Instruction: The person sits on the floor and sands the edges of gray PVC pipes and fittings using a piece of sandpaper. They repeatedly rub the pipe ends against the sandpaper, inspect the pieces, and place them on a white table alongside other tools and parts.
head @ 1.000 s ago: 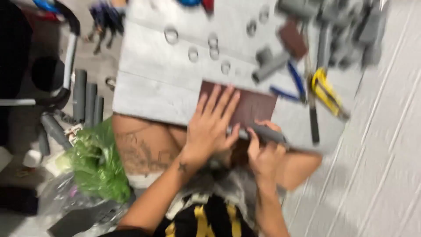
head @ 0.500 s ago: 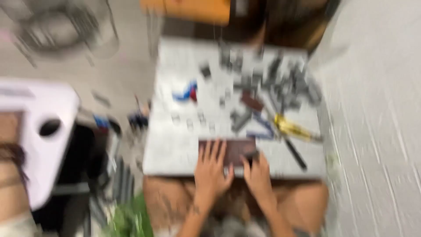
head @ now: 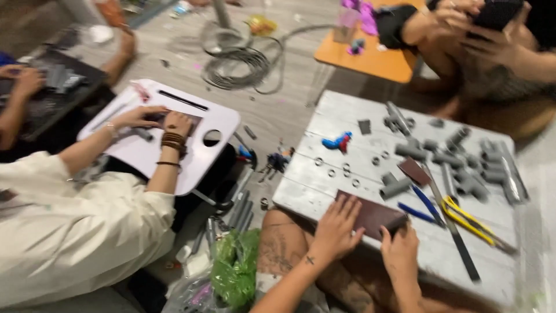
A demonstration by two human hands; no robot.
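Grey wooden flooring spreads under a low grey board table [head: 347,136] crowded with grey pipe fittings [head: 457,156], small rings [head: 339,169], a yellow-handled cutter [head: 469,220] and a blue pen [head: 425,210]. At the table's near edge lies a dark brown sanding sheet [head: 373,213]. The person's left hand [head: 337,230] rests flat on the sheet's left end, fingers spread. The right hand [head: 399,250] is curled at the sheet's right corner; whether it pinches anything cannot be told through the blur. To the left, a co-worker in a cream sleeve [head: 81,226] works at a white lap tray [head: 194,124]. A green plastic bag [head: 234,266] sits on the floor between them.
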